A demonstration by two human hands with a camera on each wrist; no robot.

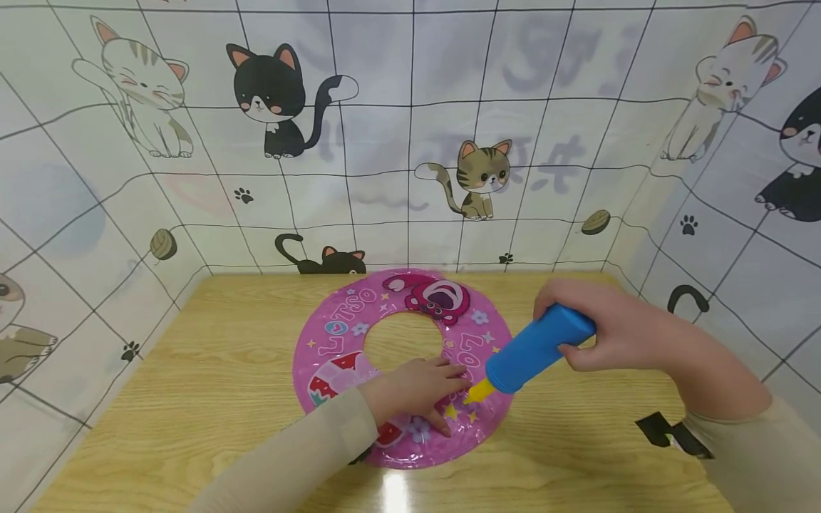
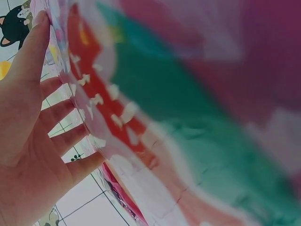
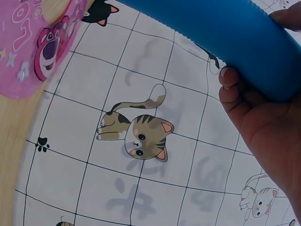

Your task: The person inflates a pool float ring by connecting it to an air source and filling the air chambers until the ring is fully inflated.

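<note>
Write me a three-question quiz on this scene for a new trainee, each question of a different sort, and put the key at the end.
1. Multiple choice: what does the right grip hold?
A) a pair of scissors
B) a blue pump
C) a paintbrush

2. True or false: the left grip touches the pink ring, with its fingers spread.

3. Fill the gap: the pump's nozzle, slanting down toward the ring, is coloured ____.

Key: 1. B; 2. True; 3. yellow.
</note>
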